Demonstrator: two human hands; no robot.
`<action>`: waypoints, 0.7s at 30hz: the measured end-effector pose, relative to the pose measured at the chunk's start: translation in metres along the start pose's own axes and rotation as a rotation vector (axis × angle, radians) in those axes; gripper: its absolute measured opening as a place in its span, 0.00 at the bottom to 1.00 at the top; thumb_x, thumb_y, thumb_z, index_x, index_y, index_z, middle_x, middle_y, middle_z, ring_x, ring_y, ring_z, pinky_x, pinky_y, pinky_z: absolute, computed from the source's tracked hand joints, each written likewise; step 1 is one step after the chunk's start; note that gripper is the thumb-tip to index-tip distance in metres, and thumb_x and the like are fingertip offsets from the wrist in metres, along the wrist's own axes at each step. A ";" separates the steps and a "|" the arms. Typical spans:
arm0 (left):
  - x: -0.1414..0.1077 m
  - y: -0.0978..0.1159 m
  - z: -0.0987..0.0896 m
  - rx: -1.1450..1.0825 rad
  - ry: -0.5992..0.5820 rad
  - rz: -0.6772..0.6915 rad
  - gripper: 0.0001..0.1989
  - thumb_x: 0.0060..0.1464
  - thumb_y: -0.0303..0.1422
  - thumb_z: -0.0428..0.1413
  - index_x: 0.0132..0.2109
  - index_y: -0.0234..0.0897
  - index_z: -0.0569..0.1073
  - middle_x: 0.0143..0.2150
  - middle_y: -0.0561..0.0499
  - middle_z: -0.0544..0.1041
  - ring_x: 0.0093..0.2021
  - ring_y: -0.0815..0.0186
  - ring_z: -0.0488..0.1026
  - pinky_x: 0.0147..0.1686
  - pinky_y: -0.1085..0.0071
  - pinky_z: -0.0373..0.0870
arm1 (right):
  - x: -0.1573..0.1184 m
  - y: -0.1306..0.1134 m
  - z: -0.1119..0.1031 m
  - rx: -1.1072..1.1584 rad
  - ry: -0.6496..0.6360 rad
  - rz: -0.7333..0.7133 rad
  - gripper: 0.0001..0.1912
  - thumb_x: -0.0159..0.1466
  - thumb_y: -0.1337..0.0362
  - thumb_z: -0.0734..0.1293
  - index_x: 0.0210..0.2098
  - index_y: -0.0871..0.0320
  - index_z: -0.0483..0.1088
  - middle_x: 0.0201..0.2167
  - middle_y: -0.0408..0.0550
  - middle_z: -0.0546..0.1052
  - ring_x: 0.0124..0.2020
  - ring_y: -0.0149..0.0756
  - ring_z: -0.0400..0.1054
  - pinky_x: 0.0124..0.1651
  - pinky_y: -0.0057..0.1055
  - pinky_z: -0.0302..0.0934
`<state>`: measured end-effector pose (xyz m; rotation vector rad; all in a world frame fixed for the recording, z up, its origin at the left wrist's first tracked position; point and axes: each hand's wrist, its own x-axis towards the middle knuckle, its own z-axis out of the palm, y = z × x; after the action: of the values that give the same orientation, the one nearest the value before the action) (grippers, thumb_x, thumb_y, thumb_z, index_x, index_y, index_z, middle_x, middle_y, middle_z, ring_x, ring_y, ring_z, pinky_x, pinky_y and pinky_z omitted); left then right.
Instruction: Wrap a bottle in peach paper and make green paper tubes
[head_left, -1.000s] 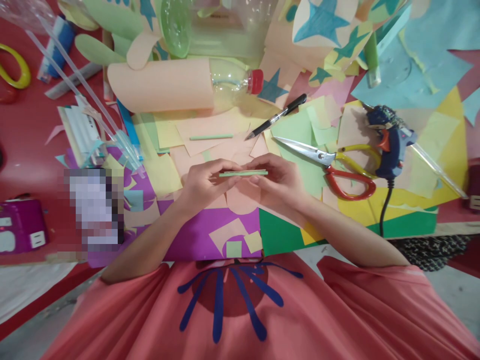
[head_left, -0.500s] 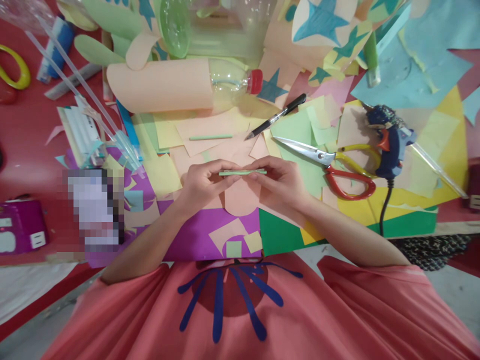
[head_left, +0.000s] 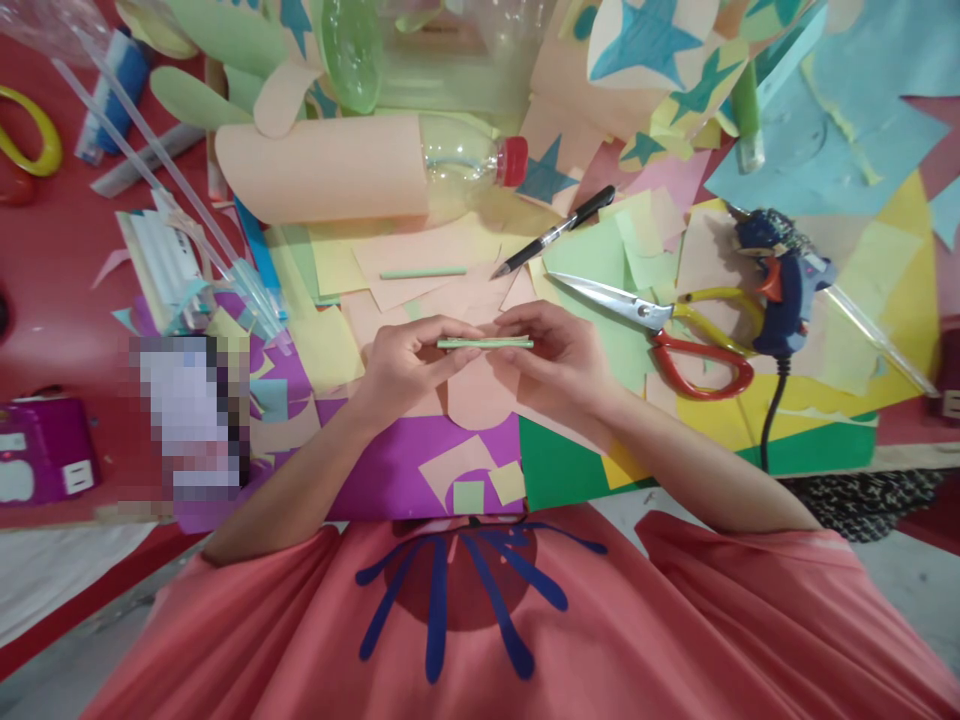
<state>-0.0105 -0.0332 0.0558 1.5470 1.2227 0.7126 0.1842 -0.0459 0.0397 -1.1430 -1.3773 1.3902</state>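
Between my two hands is a thin roll of light green paper [head_left: 486, 343], held level, with a loose edge along its top. My left hand [head_left: 412, 362] pinches its left end between thumb and fingers. At the other end, my right hand [head_left: 559, 350] has its thumb and curled fingers on the roll. Below them lies a rounded peach paper piece [head_left: 482, 395]. A second narrow green paper roll [head_left: 423, 273] rests just beyond my hands on peach paper. The fingertips behind the roll are partly hidden.
Scissors [head_left: 660, 325], a black pen [head_left: 553, 233] and a blue glue gun [head_left: 787, 280] lie to the right. A bottle wrapped in peach paper [head_left: 322, 172] with a red cap lies behind. Clear glue sticks [head_left: 255, 295] are at left. Paper scraps [head_left: 457, 470] cover the near edge.
My right fingers have lifted and loosened slightly on the green roll. The roll stays nearly in place, and my left hand has barely moved.
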 end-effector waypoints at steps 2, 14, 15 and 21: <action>0.000 0.000 0.000 -0.003 0.005 -0.003 0.19 0.49 0.49 0.61 0.36 0.38 0.80 0.35 0.48 0.82 0.36 0.64 0.79 0.37 0.74 0.75 | 0.000 -0.001 0.000 -0.009 -0.003 0.017 0.14 0.57 0.53 0.72 0.35 0.57 0.73 0.33 0.46 0.78 0.34 0.30 0.73 0.37 0.29 0.68; 0.000 -0.002 -0.001 -0.004 -0.017 0.050 0.09 0.52 0.38 0.60 0.38 0.39 0.81 0.37 0.51 0.83 0.37 0.65 0.79 0.40 0.74 0.75 | -0.001 -0.005 0.000 -0.050 0.027 0.064 0.13 0.57 0.53 0.71 0.29 0.58 0.75 0.27 0.45 0.78 0.28 0.29 0.70 0.30 0.28 0.64; 0.000 -0.002 -0.001 0.000 -0.019 0.049 0.09 0.52 0.38 0.59 0.38 0.39 0.81 0.37 0.50 0.83 0.37 0.65 0.79 0.40 0.74 0.75 | -0.001 -0.005 0.000 -0.055 0.028 0.070 0.13 0.57 0.53 0.71 0.29 0.58 0.75 0.27 0.45 0.78 0.27 0.28 0.69 0.30 0.28 0.63; -0.001 -0.004 -0.001 0.025 -0.034 0.047 0.10 0.53 0.39 0.59 0.39 0.40 0.81 0.37 0.50 0.83 0.37 0.66 0.79 0.40 0.74 0.75 | -0.002 -0.001 -0.001 -0.086 0.017 0.058 0.13 0.57 0.53 0.71 0.30 0.57 0.76 0.27 0.45 0.78 0.28 0.29 0.69 0.31 0.29 0.63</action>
<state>-0.0128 -0.0337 0.0529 1.6066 1.1770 0.7013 0.1854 -0.0472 0.0412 -1.2563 -1.4136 1.3701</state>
